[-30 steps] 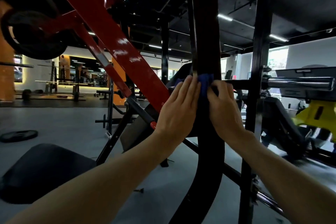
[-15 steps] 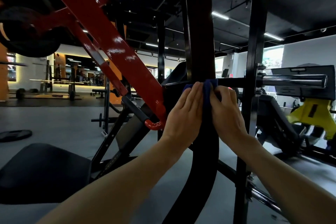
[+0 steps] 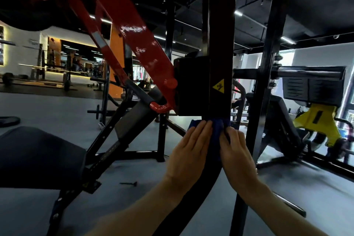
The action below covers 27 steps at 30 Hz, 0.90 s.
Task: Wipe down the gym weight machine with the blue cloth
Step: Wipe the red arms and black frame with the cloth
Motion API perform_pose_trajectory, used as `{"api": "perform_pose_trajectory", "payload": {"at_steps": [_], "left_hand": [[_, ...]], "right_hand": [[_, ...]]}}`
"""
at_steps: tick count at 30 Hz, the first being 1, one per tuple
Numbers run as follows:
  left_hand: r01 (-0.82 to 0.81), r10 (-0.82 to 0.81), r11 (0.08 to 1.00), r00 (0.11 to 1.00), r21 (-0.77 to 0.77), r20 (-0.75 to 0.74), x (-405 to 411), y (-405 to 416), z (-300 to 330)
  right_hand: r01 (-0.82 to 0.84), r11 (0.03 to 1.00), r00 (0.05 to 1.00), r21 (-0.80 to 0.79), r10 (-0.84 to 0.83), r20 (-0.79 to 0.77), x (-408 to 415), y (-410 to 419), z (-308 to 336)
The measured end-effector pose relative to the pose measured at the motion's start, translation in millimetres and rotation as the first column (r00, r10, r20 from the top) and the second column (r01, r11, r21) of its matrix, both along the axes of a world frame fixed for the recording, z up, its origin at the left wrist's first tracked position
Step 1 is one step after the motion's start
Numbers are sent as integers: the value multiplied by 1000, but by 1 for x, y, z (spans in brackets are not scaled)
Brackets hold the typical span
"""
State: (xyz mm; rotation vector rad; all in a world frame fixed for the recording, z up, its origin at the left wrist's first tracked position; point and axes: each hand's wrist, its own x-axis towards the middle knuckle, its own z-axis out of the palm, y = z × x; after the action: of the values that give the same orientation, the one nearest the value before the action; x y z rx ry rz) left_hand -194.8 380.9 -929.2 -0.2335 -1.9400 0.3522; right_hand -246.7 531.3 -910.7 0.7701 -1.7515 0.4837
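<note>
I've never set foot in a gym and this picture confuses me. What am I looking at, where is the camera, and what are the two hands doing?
The camera sits on the person's head and looks forward and down, so the two bare arms reaching in from the bottom are the wearer's own. There is no robot here.

The left hand and right hand together press a blue cloth around a black post, part of a weight machine. The cloth sits just below a small yellow warning sticker on that post. Both hands have the cloth in their grip against the metal, which fits wiping.

The slanted red beam belongs to the same machine, and the dark pad at lower left looks like its seat. On the grey floor behind stand other machines, one with a yellow part.
</note>
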Motion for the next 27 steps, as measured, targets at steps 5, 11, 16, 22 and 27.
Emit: {"api": "perform_pose_trajectory", "payload": {"at_steps": [5, 11, 16, 22, 27], "left_hand": [[175, -211, 905, 976, 388, 51, 0, 19, -20], [291, -607, 484, 791, 825, 76, 7, 20, 19], [367, -692, 303, 719, 879, -62, -9, 18, 4], [263, -639, 493, 757, 830, 140, 5, 16, -29], [254, -649, 314, 761, 915, 11, -14, 18, 25]], "right_hand": [[167, 964, 985, 206, -172, 4, 14, -2, -4], [219, 956, 976, 194, -212, -57, 20, -10, 23], [175, 970, 984, 169, -179, 12, 18, -9, 12], [102, 990, 932, 95, -129, 340, 32, -13, -49], [8, 999, 942, 49, -24, 335, 21, -11, -5]]}}
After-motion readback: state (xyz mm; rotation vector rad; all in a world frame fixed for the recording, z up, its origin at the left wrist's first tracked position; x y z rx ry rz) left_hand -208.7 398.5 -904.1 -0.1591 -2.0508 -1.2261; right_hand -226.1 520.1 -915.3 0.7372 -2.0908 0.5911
